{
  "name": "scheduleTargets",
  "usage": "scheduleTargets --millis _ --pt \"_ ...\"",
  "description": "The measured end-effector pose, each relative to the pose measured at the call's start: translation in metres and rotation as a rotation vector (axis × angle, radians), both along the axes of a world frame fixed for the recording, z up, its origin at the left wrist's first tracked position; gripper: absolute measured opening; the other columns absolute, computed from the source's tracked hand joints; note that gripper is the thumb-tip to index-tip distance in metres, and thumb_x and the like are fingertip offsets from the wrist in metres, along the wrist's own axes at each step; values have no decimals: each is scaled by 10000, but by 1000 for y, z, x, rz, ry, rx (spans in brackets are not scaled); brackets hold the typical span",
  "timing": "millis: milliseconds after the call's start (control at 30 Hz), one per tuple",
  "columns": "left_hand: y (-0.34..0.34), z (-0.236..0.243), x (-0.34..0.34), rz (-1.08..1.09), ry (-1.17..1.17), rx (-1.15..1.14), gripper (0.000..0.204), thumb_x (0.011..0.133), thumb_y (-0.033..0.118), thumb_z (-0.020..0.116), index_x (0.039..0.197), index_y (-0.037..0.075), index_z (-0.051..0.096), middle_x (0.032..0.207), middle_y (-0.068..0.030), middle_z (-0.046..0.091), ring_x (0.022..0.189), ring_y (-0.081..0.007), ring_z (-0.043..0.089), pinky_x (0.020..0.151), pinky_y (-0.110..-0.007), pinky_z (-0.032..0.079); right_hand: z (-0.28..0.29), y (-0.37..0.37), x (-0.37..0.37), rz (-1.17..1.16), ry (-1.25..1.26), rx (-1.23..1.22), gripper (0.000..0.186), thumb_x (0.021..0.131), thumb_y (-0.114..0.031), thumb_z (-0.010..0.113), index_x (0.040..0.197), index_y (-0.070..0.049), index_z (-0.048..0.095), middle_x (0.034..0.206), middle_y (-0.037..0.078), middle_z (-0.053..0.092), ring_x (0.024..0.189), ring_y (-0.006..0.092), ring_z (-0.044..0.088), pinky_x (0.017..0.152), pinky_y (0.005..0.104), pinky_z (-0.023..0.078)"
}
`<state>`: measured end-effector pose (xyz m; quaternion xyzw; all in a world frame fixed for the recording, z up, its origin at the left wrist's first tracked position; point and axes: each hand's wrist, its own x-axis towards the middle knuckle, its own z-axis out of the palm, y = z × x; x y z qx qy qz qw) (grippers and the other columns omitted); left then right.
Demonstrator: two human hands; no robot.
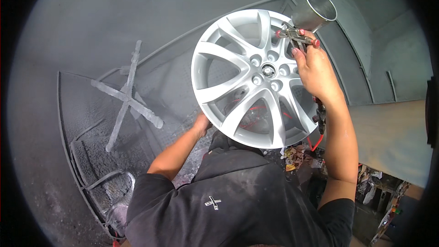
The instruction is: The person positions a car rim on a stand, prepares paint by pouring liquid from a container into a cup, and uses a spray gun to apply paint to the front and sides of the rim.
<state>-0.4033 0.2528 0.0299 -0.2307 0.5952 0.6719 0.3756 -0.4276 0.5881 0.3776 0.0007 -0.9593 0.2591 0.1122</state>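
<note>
Against grey walls point(100, 4), clutching gun point(297, 34) in right hand point(318, 72) beside wheel point(268, 70), seemingly front-coated, unseen behind; cannot tell left hand's point(201, 124) hold.

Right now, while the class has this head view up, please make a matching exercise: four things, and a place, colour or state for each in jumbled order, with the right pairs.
Things:
1. Wheel
2. Spray gun
3. Crossed bars
4. Left hand

Descriptions:
A. Grey, at the left of the picture
B. At the wheel's lower left edge, partly hidden
C. Silver, with gaps between its spokes
D. Held in the right hand

Pairs: 1-C, 2-D, 3-A, 4-B
</note>
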Motion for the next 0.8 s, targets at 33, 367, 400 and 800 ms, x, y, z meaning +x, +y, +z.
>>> scheduleTargets --millis 33,367,400,800 --pt "-2 -5 4 -22 -46 18 401 1011 383 506 1259 92 628 1133 -81 692 949 -205 663 788 -375 538 2 -1 0 -50 -4 13 327 977 -76 557 1274 33 476 820 274 634 824 479 623 741 525 474" --pt "15 10 40 -230 -115 23 347 1041 332 458 1224 110 652 1090 -54 702 938 -170 661 782 -330 527 12 -18 11 100 -27 -64 323 969 -57 578 1253 71 492 881 275 634 838 469 621 759 480 491" --pt "16 11 40 -304 -90 6 312 1026 292 502 1196 88 665 1050 -51 710 900 -173 664 761 -326 530 21 -25 11 159 -116 -116 308 973 -58 572 1240 76 498 955 275 631 892 458 618 801 461 488" --pt "-1 -31 56 -872 299 -190 197 915 165 696 993 -13 729 860 -67 705 779 -162 647 754 -325 525 19 -27 -12 141 23 -114 257 976 -69 563 1173 92 522 859 270 630 823 461 611 749 486 478"
